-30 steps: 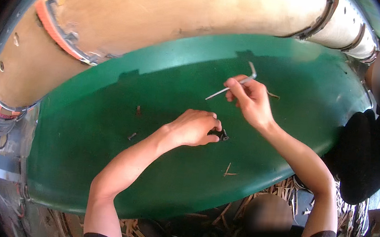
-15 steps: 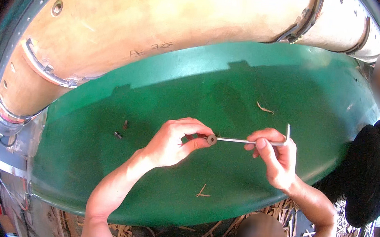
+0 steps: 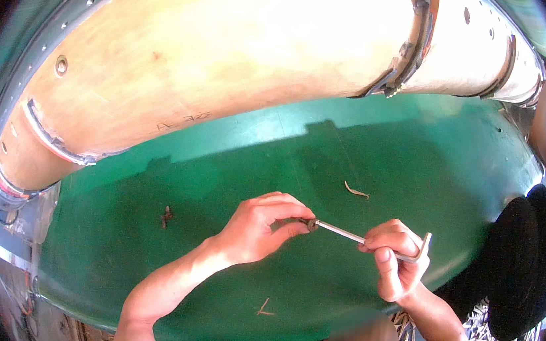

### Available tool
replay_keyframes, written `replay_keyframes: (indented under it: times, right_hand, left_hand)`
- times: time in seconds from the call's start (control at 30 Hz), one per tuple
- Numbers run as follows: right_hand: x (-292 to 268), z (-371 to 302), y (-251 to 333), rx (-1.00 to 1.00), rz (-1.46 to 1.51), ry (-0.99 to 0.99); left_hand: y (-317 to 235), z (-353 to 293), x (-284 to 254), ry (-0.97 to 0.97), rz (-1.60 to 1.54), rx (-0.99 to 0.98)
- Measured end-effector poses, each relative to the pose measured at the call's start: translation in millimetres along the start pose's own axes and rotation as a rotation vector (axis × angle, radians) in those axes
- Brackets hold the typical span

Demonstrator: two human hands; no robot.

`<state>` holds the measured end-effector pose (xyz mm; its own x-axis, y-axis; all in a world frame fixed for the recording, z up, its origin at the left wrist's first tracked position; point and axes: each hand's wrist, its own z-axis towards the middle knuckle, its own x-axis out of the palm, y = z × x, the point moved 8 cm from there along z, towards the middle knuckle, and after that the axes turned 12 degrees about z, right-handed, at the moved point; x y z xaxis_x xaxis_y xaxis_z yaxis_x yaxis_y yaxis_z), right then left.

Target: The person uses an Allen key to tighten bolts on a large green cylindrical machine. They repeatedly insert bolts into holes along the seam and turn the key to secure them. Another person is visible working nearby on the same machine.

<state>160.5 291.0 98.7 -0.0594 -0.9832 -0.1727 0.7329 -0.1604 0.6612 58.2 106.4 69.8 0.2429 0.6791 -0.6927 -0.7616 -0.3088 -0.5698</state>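
Between the thumb and fingertips of my left hand (image 3: 260, 229) is a small dark round metal piece (image 3: 312, 225); most of it is hidden by the fingers. My right hand (image 3: 398, 258) is wrapped round an L-shaped hex key (image 3: 341, 232), its short bent end sticking up past the knuckles. The long arm of the key slants up to the left, and its tip meets the round piece. Whether the tip sits inside it or only against it, I cannot tell. Both hands are over a green curved surface (image 3: 206, 297).
A large tan cylinder (image 3: 163, 72) with dark bands spans the far side. Small dark bits (image 3: 166, 216), a curled wood sliver (image 3: 355, 191) and a forked sliver (image 3: 265, 307) lie on the green surface. A person in dark clothing (image 3: 515, 269) is at the right, beside scattered wood strips (image 3: 485, 339).
The view has shifted, so the cylinder sits lower. The round piece has turned from facing me as a ring toward the key. The key has gone from nearly level to slanting.
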Motion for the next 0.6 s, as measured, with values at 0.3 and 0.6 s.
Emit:
replay_keyframes:
  times: [0.3,0.6]
  right_hand:
    - [-14,-5,-8,0.07,0.056,-0.046]
    - [-26,-4,-13,0.269,0.198,-0.18]
  left_hand:
    - [-14,8,7,-0.065,-0.078,0.045]
    - [-19,37,3,0.039,-0.226,0.056]
